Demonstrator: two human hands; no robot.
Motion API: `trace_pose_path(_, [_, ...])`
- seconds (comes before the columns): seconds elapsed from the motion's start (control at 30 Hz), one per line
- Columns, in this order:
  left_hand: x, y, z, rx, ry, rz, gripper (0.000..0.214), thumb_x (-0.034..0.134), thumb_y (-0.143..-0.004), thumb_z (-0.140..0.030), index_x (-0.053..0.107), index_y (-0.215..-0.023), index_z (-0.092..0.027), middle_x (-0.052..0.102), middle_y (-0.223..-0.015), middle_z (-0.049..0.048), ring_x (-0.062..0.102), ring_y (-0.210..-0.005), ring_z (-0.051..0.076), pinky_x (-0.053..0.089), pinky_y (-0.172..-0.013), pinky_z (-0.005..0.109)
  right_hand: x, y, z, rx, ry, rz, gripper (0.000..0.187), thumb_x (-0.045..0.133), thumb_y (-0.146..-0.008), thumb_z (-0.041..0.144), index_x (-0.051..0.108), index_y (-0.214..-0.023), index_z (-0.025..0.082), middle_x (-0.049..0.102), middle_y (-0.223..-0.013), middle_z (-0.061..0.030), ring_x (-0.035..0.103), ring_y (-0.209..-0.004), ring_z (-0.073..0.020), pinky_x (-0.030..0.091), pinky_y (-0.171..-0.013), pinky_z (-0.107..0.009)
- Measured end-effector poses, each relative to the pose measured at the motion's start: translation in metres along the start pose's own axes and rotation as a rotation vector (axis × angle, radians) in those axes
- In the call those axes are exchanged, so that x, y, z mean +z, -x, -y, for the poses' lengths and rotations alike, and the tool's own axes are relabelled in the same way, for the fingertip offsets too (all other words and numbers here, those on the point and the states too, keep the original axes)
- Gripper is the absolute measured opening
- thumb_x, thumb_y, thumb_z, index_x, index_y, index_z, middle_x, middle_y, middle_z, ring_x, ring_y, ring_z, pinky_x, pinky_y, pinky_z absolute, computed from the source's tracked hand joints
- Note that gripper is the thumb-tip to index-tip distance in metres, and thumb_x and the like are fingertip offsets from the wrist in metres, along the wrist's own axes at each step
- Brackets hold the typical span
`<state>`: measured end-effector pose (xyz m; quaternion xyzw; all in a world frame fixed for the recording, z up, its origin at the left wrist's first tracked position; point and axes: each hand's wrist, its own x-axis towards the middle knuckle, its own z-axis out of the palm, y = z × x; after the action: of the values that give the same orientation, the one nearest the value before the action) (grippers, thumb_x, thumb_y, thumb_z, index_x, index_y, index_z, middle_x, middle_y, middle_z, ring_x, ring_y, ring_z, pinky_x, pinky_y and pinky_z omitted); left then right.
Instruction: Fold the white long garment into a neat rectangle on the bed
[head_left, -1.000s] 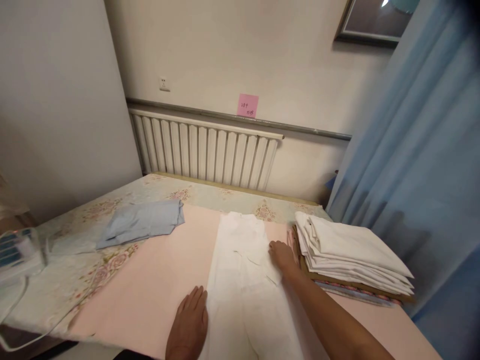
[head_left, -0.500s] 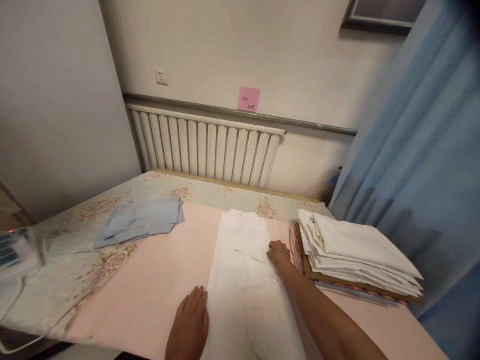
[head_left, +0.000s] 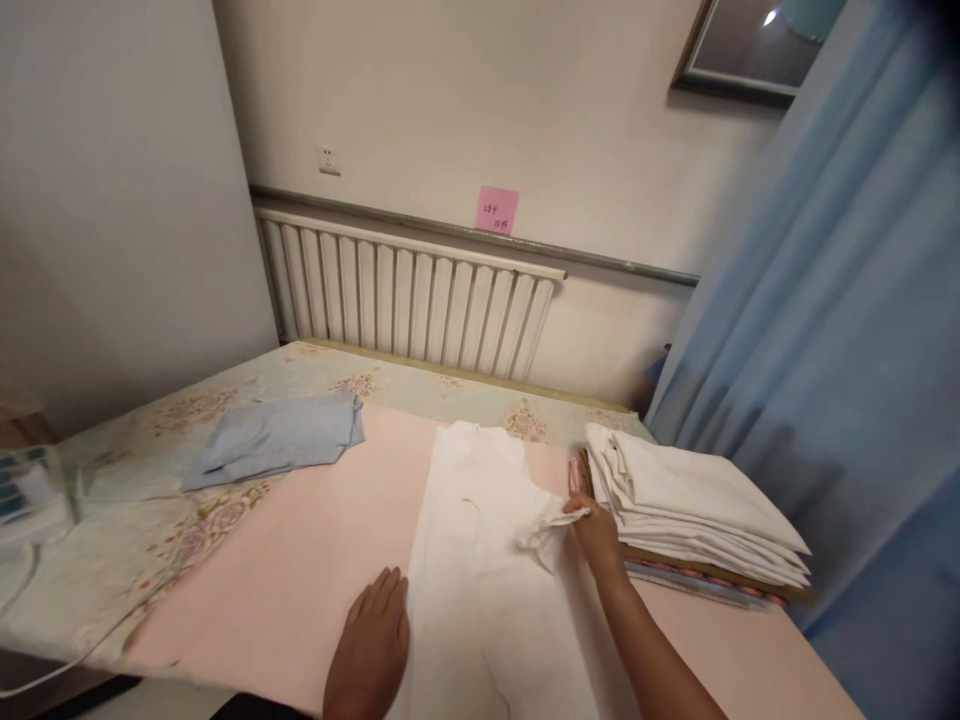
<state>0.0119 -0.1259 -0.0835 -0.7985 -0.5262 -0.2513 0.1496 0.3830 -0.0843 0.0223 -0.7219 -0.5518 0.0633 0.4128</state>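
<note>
Though cropped, garment [head_left: 480, 580] in right hand [head_left: 598, 532].

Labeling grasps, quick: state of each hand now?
Left hand: open, flat on the pink sheet by the white garment.
Right hand: shut, pinching a flap of the white garment.

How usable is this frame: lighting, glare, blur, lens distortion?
Head view: dim, warm light; the wide-angle lens tilts the radiator; a bright glint sits in the framed picture; the top right corner vignettes dark; the right hand pinching the white garment is slightly soft.
</note>
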Motion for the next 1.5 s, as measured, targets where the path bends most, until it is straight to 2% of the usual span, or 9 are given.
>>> trace_pose_path(0.23, [0.003, 0.001, 0.002, -0.01, 0.016, 0.002, 0.037, 0.042, -0.085, -0.021, 0.063, -0.115, -0.018, 0.064, -0.125, 0.0075, 0.055, -0.118, 0.022, 0.04, -0.102, 0.04, -0.03, 0.038, 0.011, 0.081, -0.658, 0.087, 0.027, 0.062, -0.07, 0.046, 0.055, -0.062, 0.021, 0.061, -0.125, -0.0129, 0.063, -0.104, -0.0293, 0.05, -0.083, -0.04])
trace_pose_path(0.33, [0.003, 0.001, 0.001, -0.018, -0.002, 0.008, 0.037, 0.041, -0.085, -0.02, 0.064, -0.114, -0.017, 0.064, -0.124, 0.0082, 0.056, -0.118, 0.022, 0.04, -0.102, 0.04, -0.039, 0.05, 0.03, 0.041, -0.71, 0.159, 0.03, 0.066, -0.07, 0.046, 0.054, -0.058, 0.022, 0.062, -0.124, -0.0128, 0.06, -0.111, -0.0295, 0.045, -0.092, -0.043])
trace_pose_path(0.53, [0.003, 0.001, 0.001, -0.032, 0.053, -0.001, 0.037, 0.042, -0.084, -0.02, 0.064, -0.114, -0.018, 0.064, -0.125, 0.0085, 0.056, -0.118, 0.023, 0.04, -0.103, 0.041, -0.034, 0.081, 0.075, -0.154, -0.618, 0.384, 0.032, 0.062, -0.077, 0.049, 0.056, -0.06, 0.022, 0.064, -0.121, -0.0113, 0.055, -0.119, -0.0266, 0.036, -0.104, -0.046])
trace_pose_path(0.67, [0.0, -0.001, 0.001, -0.011, 0.028, -0.002, 0.037, 0.042, -0.084, -0.02, 0.064, -0.114, -0.017, 0.064, -0.124, 0.0089, 0.057, -0.117, 0.023, 0.041, -0.102, 0.041, -0.011, 0.11, 0.097, -0.348, -0.57, 0.497, 0.035, 0.056, -0.081, 0.053, 0.058, -0.063, 0.024, 0.066, -0.118, -0.0086, 0.054, -0.12, -0.0256, 0.04, -0.102, -0.045])
trace_pose_path(0.77, [-0.001, -0.001, 0.001, 0.016, -0.01, -0.006, 0.037, 0.043, -0.084, -0.02, 0.064, -0.114, -0.015, 0.065, -0.123, 0.0098, 0.056, -0.118, 0.023, 0.042, -0.1, 0.04, 0.014, 0.13, 0.106, -0.416, -0.563, 0.537, 0.028, 0.051, -0.085, 0.041, 0.059, -0.064, 0.024, 0.067, -0.116, -0.0059, 0.055, -0.119, -0.023, 0.042, -0.101, -0.042])
trace_pose_path(0.9, [0.001, -0.001, 0.003, 0.036, -0.038, -0.033, 0.037, 0.044, -0.083, -0.02, 0.064, -0.113, -0.015, 0.065, -0.122, 0.0101, 0.058, -0.116, 0.023, 0.044, -0.099, 0.04, 0.047, 0.148, 0.109, -0.412, -0.532, 0.553, 0.022, 0.044, -0.07, 0.013, 0.059, -0.059, 0.023, 0.069, -0.111, -0.0021, 0.059, -0.114, -0.0189, 0.043, -0.099, -0.036])
trace_pose_path(1.17, [0.005, 0.0, 0.004, 0.023, -0.028, -0.019, 0.036, 0.044, -0.083, -0.02, 0.064, -0.112, -0.016, 0.065, -0.122, 0.0084, 0.057, -0.116, 0.022, 0.042, -0.1, 0.038, 0.086, 0.162, 0.107, -0.454, -0.332, 0.622, 0.027, 0.046, -0.06, 0.005, 0.063, -0.06, 0.026, 0.07, -0.108, 0.0058, 0.06, -0.111, -0.017, 0.045, -0.097, -0.03])
trace_pose_path(1.37, [0.004, 0.0, 0.003, -0.003, 0.017, -0.006, 0.037, 0.043, -0.083, -0.02, 0.063, -0.113, -0.017, 0.064, -0.124, 0.0078, 0.056, -0.118, 0.022, 0.04, -0.102, 0.039, 0.086, 0.174, 0.107, -0.51, -0.281, 0.629, 0.025, 0.051, -0.066, 0.007, 0.068, -0.071, 0.024, 0.071, -0.108, 0.0008, 0.06, -0.111, -0.0166, 0.043, -0.099, -0.028])
trace_pose_path(1.5, [0.0, -0.001, 0.002, -0.012, 0.044, 0.032, 0.037, 0.043, -0.084, -0.02, 0.063, -0.115, -0.015, 0.063, -0.126, 0.0091, 0.054, -0.12, 0.023, 0.039, -0.103, 0.041, 0.071, 0.173, 0.104, -0.587, -0.204, 0.555, 0.034, 0.047, -0.082, 0.015, 0.066, -0.11, 0.023, 0.064, -0.123, -0.0043, 0.058, -0.116, -0.0178, 0.044, -0.101, -0.033])
